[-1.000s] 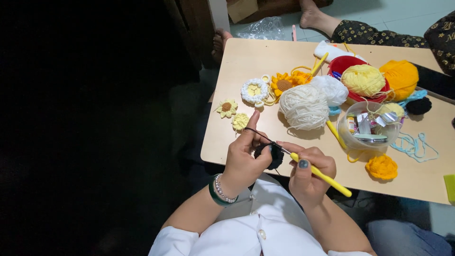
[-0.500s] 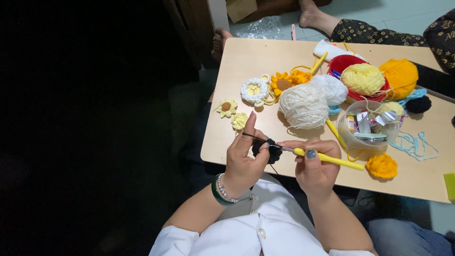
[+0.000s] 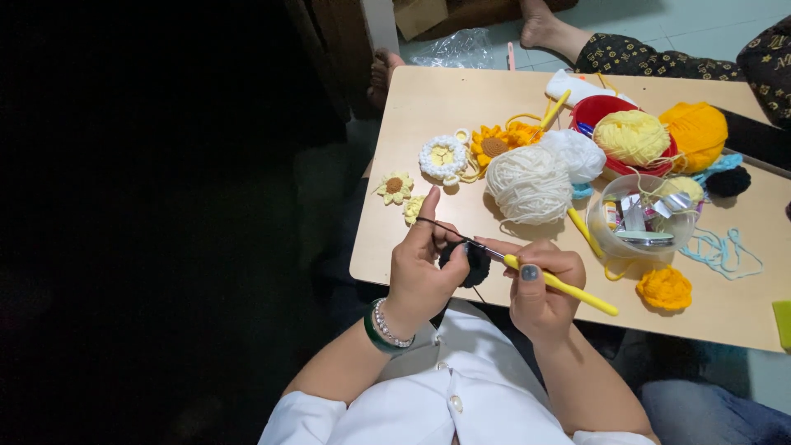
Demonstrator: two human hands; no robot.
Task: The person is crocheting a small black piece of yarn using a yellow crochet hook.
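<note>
Ideally, the left hand (image 3: 418, 276) fingers stay pinched on the black crochet piece (image 3: 473, 262), yarn taut, while the right hand (image 3: 540, 288) fingers, closed on the yellow crochet hook (image 3: 560, 284), work it squarely.

White button-front shirt with rolled sleeves and pale buttons; the left hand (image 3: 420, 276) has a dark green bangle and a beaded bracelet at its wrist; the right hand (image 3: 540, 288) shows grey-blue polish on its thumbnail

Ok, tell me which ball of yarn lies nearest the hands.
The big cream-white ball, just beyond the crochet hook; the yellow and orange balls sit farther back.
</note>
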